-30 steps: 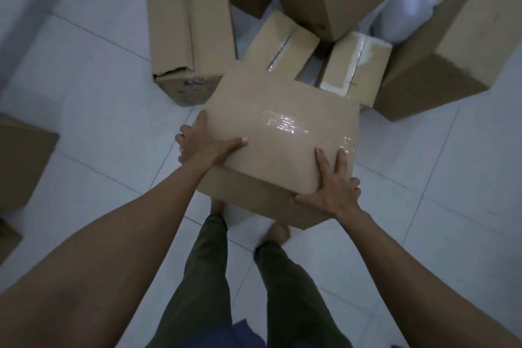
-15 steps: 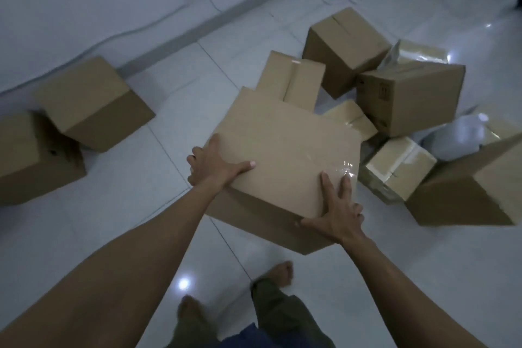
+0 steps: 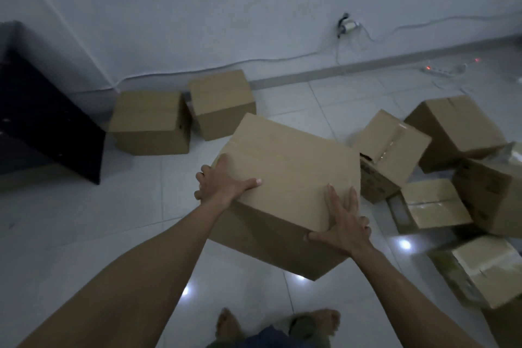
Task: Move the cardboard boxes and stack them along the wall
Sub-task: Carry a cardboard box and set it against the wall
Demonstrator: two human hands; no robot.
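Observation:
I hold a large plain cardboard box [image 3: 291, 167] above the tiled floor, tilted with its near corner low. My left hand [image 3: 223, 183] grips its near left corner, thumb on top and fingers down the side. My right hand [image 3: 344, 223] clasps the near right corner, two fingers flat on top and the thumb along the front face. Two boxes stand side by side at the foot of the white wall [image 3: 226, 8]: a left one [image 3: 149, 124] and a right one [image 3: 223, 102]. Several more boxes lie in a loose pile [image 3: 435, 203] on the right.
A dark piece of furniture [image 3: 42, 121] stands at the left by the wall. A cable runs along the wall from a socket [image 3: 348, 26] to a power strip [image 3: 443, 70] on the floor at the far right. My bare feet [image 3: 228, 325] are at the bottom edge.
The view has swung left toward the wall while I carry the box. The two wall boxes now lie ahead and the pile has shifted to the right. My grip is unchanged.

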